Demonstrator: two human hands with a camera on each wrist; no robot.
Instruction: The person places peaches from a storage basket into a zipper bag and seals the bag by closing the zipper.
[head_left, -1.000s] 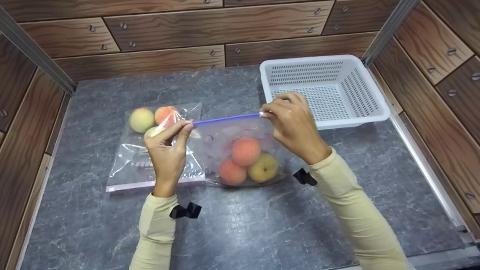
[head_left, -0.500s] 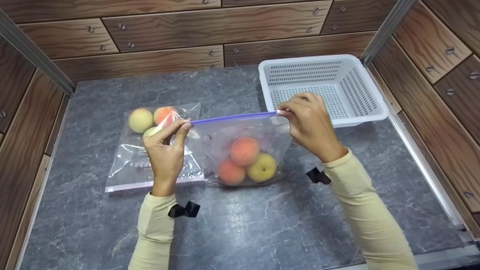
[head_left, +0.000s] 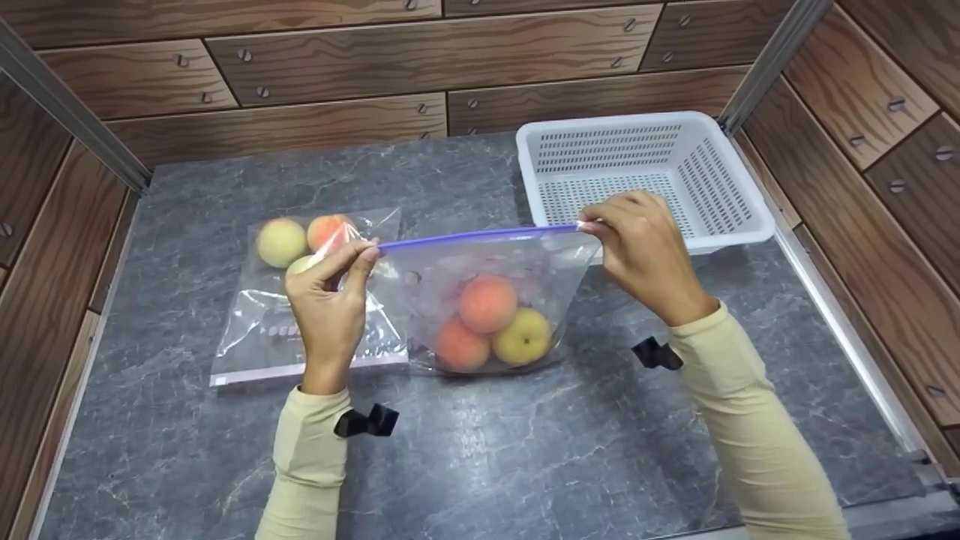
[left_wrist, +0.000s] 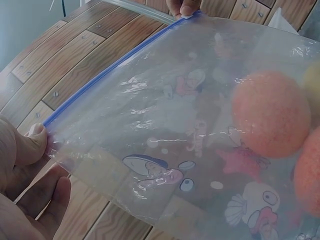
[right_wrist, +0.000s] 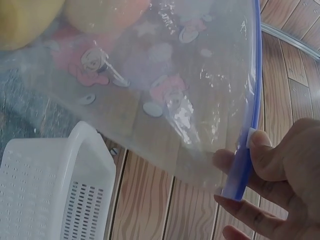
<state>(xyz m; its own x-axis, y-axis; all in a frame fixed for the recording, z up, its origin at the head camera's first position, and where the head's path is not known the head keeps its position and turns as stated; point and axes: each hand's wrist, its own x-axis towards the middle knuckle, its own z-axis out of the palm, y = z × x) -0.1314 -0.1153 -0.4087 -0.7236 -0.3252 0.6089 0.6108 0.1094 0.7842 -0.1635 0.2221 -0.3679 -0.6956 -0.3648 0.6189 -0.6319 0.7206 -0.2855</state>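
Note:
A clear zip bag [head_left: 420, 300] with a blue zip strip and printed cartoon figures stands stretched between the two hands. Inside, at its bottom, lie two orange-red peaches [head_left: 488, 304] and a yellow-green fruit [head_left: 523, 337]. My left hand [head_left: 328, 315] pinches the strip's left end between thumb and forefinger. Near the right end, my right hand [head_left: 649, 251] pinches the white slider [right_wrist: 251, 137] on the strip, thumb on one side and fingers on the other. In the right wrist view a short length of blue strip shows beyond the slider.
Left of it, a second clear bag [head_left: 255, 330] lies flat with several fruits, partly behind the left hand. A white perforated basket [head_left: 757, 217] stands at the back right, with no fruit visible in it. Wood-patterned walls [head_left: 337, 60] border the grey marbled table [head_left: 480, 465].
My right hand has slid rightward along the blue strip with the white slider, towards the bag's right corner. The left hand and the fruits have stayed nearly in place.

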